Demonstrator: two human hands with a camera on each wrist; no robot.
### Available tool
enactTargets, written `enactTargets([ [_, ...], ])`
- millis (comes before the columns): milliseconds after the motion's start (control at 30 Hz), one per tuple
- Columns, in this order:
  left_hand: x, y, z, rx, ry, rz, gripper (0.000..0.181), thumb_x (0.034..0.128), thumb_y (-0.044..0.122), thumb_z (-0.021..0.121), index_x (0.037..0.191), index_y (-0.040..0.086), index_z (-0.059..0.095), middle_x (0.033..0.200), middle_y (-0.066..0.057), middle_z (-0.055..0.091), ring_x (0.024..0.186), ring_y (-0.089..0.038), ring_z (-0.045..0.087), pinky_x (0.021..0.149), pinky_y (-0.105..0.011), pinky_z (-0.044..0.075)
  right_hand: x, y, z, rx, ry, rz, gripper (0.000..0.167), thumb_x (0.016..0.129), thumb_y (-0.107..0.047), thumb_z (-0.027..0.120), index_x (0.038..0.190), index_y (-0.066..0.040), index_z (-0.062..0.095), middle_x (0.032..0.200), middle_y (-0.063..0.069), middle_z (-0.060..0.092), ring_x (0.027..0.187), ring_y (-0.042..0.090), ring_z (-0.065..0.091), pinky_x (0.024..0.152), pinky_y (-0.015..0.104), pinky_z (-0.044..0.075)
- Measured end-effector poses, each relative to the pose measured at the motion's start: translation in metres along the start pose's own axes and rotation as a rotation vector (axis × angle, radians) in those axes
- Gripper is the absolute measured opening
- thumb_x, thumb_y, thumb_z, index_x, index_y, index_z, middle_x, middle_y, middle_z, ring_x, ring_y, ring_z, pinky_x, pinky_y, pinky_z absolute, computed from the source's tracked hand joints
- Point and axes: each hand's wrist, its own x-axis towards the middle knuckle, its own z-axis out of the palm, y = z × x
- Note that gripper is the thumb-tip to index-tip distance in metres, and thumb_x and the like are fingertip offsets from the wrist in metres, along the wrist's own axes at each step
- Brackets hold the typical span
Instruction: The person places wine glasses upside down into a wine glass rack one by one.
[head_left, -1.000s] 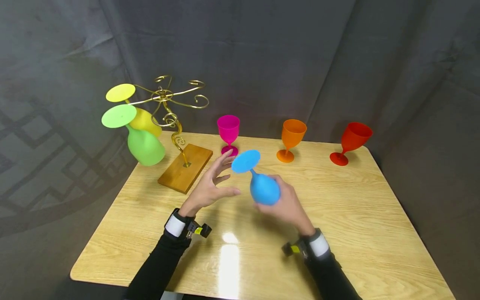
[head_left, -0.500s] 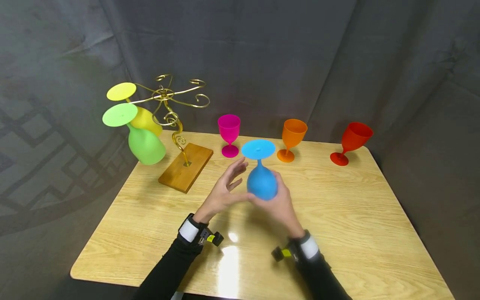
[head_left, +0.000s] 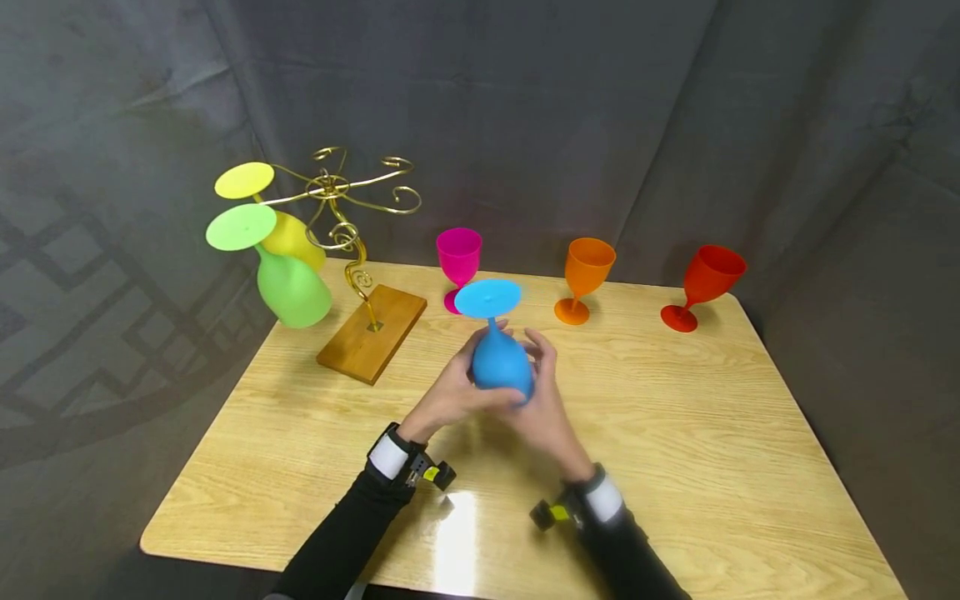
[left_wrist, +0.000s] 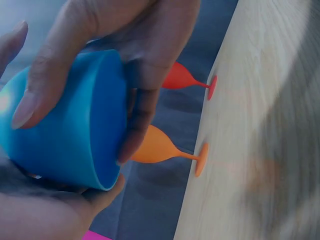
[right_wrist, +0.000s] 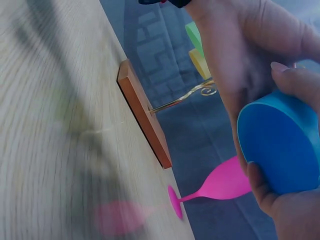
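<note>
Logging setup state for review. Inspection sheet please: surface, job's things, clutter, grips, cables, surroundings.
Surface: light wood-grain table, glare near the front edge.
Job's things: blue goblet held upside down above the table.
Other things: gold rack on a wooden base, with yellow goblet and green goblet hanging inverted; magenta goblet, orange goblet and red goblet upright toward the far edge.
Clutter: nothing seen.
Left grip: holds the bowl, thumb across its front.
Right grip: holds the bowl from the right, slightly blurred.
Cables: nothing seen.
Surroundings: dark grey fabric behind and at both sides.
</note>
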Motion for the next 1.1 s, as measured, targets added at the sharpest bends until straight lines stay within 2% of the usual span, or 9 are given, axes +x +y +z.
enactTargets([
  [67, 0.001, 0.0, 0.001, 0.019, 0.021, 0.01, 0.099, 0.0762, 0.035, 0.092, 0.157, 0.032, 0.035, 0.156, 0.004, 0.045, 0.135, -0.031, 0.052, 0.111, -0.054, 0.047, 0.001, 0.001, 0.002, 0.039, -0.014, -0.071, 0.123, 0.076, 0.0, 0.087, 0.161, -0.028, 0.003, 0.161, 0.013, 0.026, 0.14, 0.042, 0.045, 0.113, 0.062, 0.042],
  [200, 0.002, -0.001, 0.001, 0.061, 0.081, 0.032, 0.086, 0.0775, 0.03, 0.091, 0.149, 0.024, 0.043, 0.149, 0.0, 0.052, 0.13, -0.03, 0.056, 0.108, -0.053, 0.05, 0.003, 0.0, 0.004, 0.05, -0.055, -0.118, 0.135, 0.073, 0.006, 0.085, 0.162, -0.031, -0.009, 0.168, 0.008, 0.014, 0.147, 0.043, 0.036, 0.117, 0.064, 0.037],
  [333, 0.0, -0.001, -0.001, 0.104, 0.1, 0.038, 0.083, 0.0779, 0.03, 0.091, 0.146, 0.016, 0.046, 0.144, -0.004, 0.055, 0.129, -0.032, 0.058, 0.106, -0.053, 0.053, 0.001, -0.004, 0.005, 0.014, -0.095, -0.092, 0.136, 0.073, -0.001, 0.087, 0.161, -0.039, -0.01, 0.171, 0.001, 0.005, 0.152, 0.041, 0.03, 0.119, 0.067, 0.033],
  [433, -0.001, -0.001, -0.005, 0.122, 0.1, 0.027, 0.085, 0.0773, 0.035, 0.091, 0.147, 0.018, 0.045, 0.143, -0.004, 0.054, 0.129, -0.033, 0.058, 0.105, -0.053, 0.053, -0.001, -0.005, 0.004, 0.02, -0.1, -0.102, 0.136, 0.073, -0.006, 0.088, 0.16, -0.043, -0.009, 0.172, 0.002, 0.004, 0.152, 0.04, 0.03, 0.117, 0.068, 0.034],
  [500, -0.001, 0.0, -0.009, 0.122, 0.105, 0.034, 0.086, 0.0774, 0.037, 0.091, 0.147, 0.019, 0.044, 0.143, -0.006, 0.054, 0.13, -0.034, 0.058, 0.105, -0.055, 0.053, -0.001, -0.004, 0.003, 0.036, -0.097, -0.115, 0.134, 0.075, -0.007, 0.088, 0.161, -0.042, -0.008, 0.172, 0.004, 0.004, 0.15, 0.04, 0.031, 0.117, 0.068, 0.036],
  [700, 0.002, 0.002, -0.032, 0.16, 0.191, 0.077, 0.093, 0.0791, 0.032, 0.088, 0.154, 0.015, 0.036, 0.146, -0.013, 0.054, 0.13, -0.041, 0.058, 0.105, -0.061, 0.051, -0.004, 0.001, -0.007, 0.087, -0.058, -0.151, 0.126, 0.078, 0.003, 0.085, 0.164, -0.029, -0.002, 0.17, 0.008, 0.013, 0.146, 0.048, 0.037, 0.11, 0.066, 0.045],
  [867, 0.003, 0.006, -0.055, 0.195, 0.314, 0.084, 0.094, 0.079, 0.023, 0.086, 0.156, 0.011, 0.033, 0.149, -0.018, 0.048, 0.134, -0.044, 0.052, 0.108, -0.065, 0.047, -0.008, 0.004, -0.018, 0.114, -0.056, -0.153, 0.12, 0.078, 0.01, 0.082, 0.164, -0.023, 0.004, 0.168, 0.008, 0.019, 0.145, 0.046, 0.039, 0.11, 0.065, 0.046],
  [1000, 0.005, 0.008, -0.072, 0.208, 0.381, 0.063, 0.092, 0.0803, 0.023, 0.085, 0.155, 0.011, 0.033, 0.15, -0.019, 0.046, 0.134, -0.044, 0.051, 0.108, -0.065, 0.047, -0.01, 0.008, -0.027, 0.111, -0.059, -0.153, 0.116, 0.078, 0.012, 0.081, 0.164, -0.019, 0.008, 0.167, 0.009, 0.024, 0.143, 0.043, 0.042, 0.11, 0.062, 0.047],
  [1100, 0.007, 0.009, -0.081, 0.217, 0.409, 0.03, 0.089, 0.0812, 0.027, 0.085, 0.153, 0.011, 0.034, 0.149, -0.019, 0.046, 0.133, -0.043, 0.051, 0.108, -0.064, 0.048, -0.013, 0.013, -0.033, 0.111, -0.062, -0.148, 0.113, 0.079, 0.013, 0.079, 0.164, -0.022, 0.012, 0.165, 0.011, 0.029, 0.141, 0.041, 0.045, 0.111, 0.054, 0.05],
])
